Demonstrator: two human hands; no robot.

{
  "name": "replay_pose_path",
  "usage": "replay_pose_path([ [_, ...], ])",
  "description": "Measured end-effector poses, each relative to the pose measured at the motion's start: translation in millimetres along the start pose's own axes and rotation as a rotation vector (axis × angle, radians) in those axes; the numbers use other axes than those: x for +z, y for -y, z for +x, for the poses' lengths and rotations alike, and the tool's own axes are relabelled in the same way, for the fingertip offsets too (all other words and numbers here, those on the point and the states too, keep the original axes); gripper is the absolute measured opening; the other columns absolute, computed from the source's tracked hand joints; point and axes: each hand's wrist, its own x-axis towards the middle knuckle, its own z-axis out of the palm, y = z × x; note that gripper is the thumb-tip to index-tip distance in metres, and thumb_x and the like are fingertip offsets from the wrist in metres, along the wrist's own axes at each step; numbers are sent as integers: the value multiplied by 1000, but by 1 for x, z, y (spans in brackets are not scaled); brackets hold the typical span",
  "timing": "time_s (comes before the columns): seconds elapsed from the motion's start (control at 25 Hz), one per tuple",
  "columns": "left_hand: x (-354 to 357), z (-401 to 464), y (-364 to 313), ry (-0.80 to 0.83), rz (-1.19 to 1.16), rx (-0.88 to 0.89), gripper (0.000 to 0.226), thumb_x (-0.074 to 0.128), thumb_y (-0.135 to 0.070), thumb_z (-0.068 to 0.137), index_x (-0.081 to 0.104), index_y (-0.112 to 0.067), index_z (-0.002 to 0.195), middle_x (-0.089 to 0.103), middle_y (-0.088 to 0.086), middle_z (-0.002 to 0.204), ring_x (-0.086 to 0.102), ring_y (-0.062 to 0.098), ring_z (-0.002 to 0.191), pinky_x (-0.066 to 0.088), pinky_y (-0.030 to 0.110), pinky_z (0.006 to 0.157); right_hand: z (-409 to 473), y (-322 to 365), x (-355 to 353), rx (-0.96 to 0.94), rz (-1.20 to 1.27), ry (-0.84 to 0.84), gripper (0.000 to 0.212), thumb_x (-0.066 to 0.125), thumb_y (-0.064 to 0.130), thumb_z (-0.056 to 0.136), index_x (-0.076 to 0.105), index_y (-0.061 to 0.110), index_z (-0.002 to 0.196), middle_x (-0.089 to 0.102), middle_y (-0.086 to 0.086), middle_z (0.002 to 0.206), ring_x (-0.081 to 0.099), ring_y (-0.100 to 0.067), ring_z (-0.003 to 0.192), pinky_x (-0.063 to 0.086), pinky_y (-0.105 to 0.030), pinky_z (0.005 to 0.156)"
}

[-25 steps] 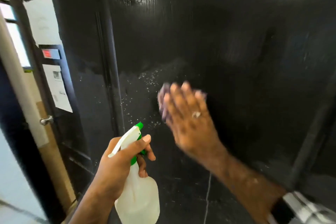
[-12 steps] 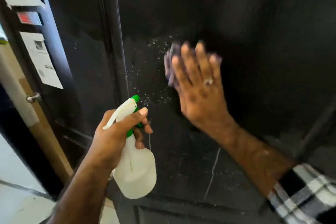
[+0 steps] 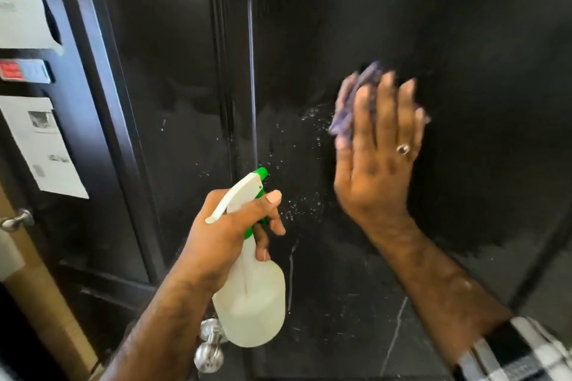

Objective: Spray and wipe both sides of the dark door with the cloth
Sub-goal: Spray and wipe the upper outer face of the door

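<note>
the right hand [image 3: 376, 161] pressed a purple cloth [image 3: 351, 105] flat against the dark door [image 3: 464, 40], fingers straight and spread, the cloth showing past the fingertips. the left hand [image 3: 226, 238] had its grip curled round the neck of a white spray bottle [image 3: 250, 303] with a green nozzle, held just before the door. droplets [image 3: 297, 207] speckled the panel between the hands. a silver knob [image 3: 209, 346] showed below the bottle.

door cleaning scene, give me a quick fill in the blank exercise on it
1. The left hand grips a white spray ____ with a green nozzle.
2. The right hand presses a ____ cloth flat against the dark door.
3. A ring sits on the ____ hand.
4. Spray droplets lie between the two ____.

Missing words: bottle; purple; right; hands
</note>
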Motion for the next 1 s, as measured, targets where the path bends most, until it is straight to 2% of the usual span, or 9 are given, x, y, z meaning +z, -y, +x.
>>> replay_pose_path([
  [0.12,-20,3,0,38,-20,27,47,76,-40,84,67,4,96,72,25,85,55,33,49,55,43,64,-106,5,-4,-434,-40,286,72,69,19,99,40,12,165,32,-17,173,27,-44,161,26,-62,129],
  [0.2,-35,1,3,50,-13,25,44,74,-41,84,69,2,92,72,25,85,56,34,50,56,44,65,-115,-23,-20,-570,-104,333,75,71,16,95,43,15,164,36,-14,173,31,-40,161,28,-58,129],
  [0.4,-54,5,1,47,-33,26,40,74,-39,83,69,0,89,71,27,86,55,34,49,55,43,61,18,16,-4,25,-42,4,60,53,26,111,38,5,165,25,-22,174,19,-46,163,20,-65,129],
  [0.44,-54,5,0,50,-37,38,38,74,-38,83,69,-1,87,70,28,85,54,34,48,54,43,60,18,38,3,3,3,20,59,53,27,111,38,6,164,25,-22,174,19,-47,163,19,-66,129],
  [0.56,-57,4,-2,79,-39,62,33,74,-36,84,71,-4,82,71,27,83,54,34,47,54,43,59,-72,60,11,-393,27,267,65,64,20,104,41,12,164,30,-16,174,23,-43,163,21,-62,131],
  [0.68,-71,-4,-1,69,-32,-6,31,77,-37,77,70,-7,82,69,25,77,54,32,50,56,45,63,-100,13,-11,-605,-69,333,74,72,14,95,44,15,163,36,-13,172,29,-39,161,24,-57,131],
  [0.88,-83,-14,9,107,-17,-78,53,86,-47,60,68,-6,88,67,25,74,57,31,51,58,41,62,61,-7,-5,50,-85,-120,58,51,23,113,35,0,165,30,-26,172,24,-48,161,22,-66,128],
  [0.96,-86,-14,9,113,-45,-58,62,84,-49,62,68,2,93,70,30,83,56,34,49,56,43,60,67,39,10,64,-17,-113,58,51,25,112,38,1,164,31,-26,171,23,-49,161,20,-66,128],
  [1.0,-87,-13,8,115,-59,-36,61,83,-48,65,68,5,91,69,32,84,54,34,48,55,43,59,43,58,18,-74,15,-37,59,55,23,110,41,3,163,32,-25,171,23,-49,161,21,-66,128],
])
